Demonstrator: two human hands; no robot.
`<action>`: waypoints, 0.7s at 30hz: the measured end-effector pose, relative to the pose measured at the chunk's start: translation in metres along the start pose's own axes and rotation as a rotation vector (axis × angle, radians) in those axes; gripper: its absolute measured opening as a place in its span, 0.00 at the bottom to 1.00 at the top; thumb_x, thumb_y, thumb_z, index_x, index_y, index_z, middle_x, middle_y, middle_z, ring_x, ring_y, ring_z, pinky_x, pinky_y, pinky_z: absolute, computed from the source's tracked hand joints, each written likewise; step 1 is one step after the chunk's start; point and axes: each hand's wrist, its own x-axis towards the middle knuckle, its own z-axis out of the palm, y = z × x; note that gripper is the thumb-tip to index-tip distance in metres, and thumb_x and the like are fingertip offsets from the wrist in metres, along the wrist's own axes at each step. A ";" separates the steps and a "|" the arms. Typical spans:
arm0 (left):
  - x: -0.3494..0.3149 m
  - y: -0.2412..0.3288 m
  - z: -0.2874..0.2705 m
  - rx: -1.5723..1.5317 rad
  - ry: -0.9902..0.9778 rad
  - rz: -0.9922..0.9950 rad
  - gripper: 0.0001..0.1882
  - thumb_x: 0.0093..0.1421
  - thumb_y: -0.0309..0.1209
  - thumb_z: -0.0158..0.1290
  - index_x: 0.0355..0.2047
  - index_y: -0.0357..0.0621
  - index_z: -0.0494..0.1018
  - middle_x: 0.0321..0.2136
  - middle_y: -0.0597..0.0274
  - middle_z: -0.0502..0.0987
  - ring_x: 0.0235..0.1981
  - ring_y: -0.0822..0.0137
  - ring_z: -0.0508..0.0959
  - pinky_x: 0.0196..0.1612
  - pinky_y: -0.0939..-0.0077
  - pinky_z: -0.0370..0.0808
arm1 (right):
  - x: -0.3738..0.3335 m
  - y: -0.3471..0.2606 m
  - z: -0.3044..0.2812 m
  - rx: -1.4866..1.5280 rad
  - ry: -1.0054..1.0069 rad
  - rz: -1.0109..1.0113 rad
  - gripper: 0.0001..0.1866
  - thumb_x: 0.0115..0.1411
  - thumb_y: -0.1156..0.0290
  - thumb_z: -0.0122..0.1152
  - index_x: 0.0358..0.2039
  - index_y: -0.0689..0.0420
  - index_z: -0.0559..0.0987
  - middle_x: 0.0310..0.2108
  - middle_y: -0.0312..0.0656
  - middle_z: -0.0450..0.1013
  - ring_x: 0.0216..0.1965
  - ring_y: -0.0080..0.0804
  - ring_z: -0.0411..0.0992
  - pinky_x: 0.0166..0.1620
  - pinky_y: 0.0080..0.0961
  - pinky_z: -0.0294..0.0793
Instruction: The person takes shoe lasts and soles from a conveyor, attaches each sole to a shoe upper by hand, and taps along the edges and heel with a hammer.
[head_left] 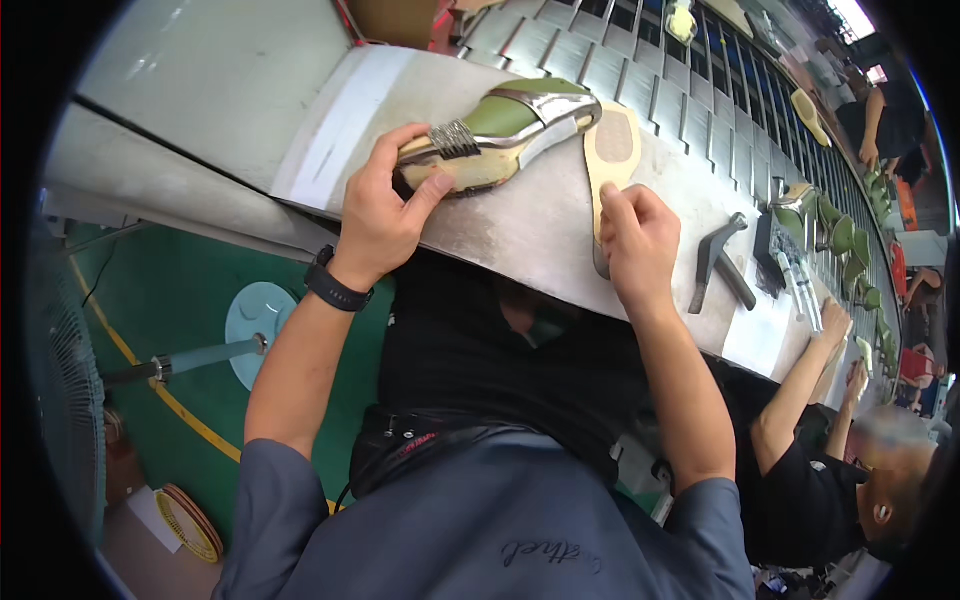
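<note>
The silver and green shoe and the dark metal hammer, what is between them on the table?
In the head view, a flat tan insole under the right hand lies between the silver and green shoe and the dark metal hammer.

One view only, worn on the head and looking steeply down past the person's chest onto the counter (540,225). It sits close: the forearms rise from the lower edge and both hands work near the counter's near edge, mid-frame. The fisheye bends the counter's long edge, which runs off toward the upper right along the line, a black rim ringing the picture.
</note>
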 end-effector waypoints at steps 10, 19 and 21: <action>0.043 0.084 -0.029 -0.416 0.189 0.054 0.19 0.64 0.30 0.68 0.51 0.34 0.77 0.37 0.61 0.85 0.36 0.75 0.82 0.41 0.80 0.80 | -0.083 0.018 -0.033 -0.018 0.111 -0.230 0.09 0.64 0.78 0.65 0.43 0.63 0.76 0.70 0.58 0.64 0.58 0.32 0.71 0.55 0.29 0.73; 0.072 0.102 0.017 -0.721 0.137 0.124 0.21 0.72 0.39 0.58 0.54 0.33 0.75 0.49 0.55 0.84 0.44 0.72 0.82 0.49 0.76 0.81 | -0.165 0.045 -0.054 0.554 -0.209 0.516 0.15 0.70 0.74 0.59 0.53 0.68 0.77 0.41 0.52 0.82 0.38 0.41 0.84 0.39 0.34 0.88; 0.075 0.117 0.022 -0.795 0.047 0.063 0.19 0.73 0.37 0.56 0.54 0.33 0.76 0.49 0.53 0.84 0.44 0.71 0.83 0.48 0.75 0.83 | -0.164 0.040 -0.047 0.518 -0.070 0.387 0.14 0.68 0.71 0.64 0.48 0.68 0.79 0.35 0.52 0.82 0.33 0.41 0.84 0.39 0.38 0.88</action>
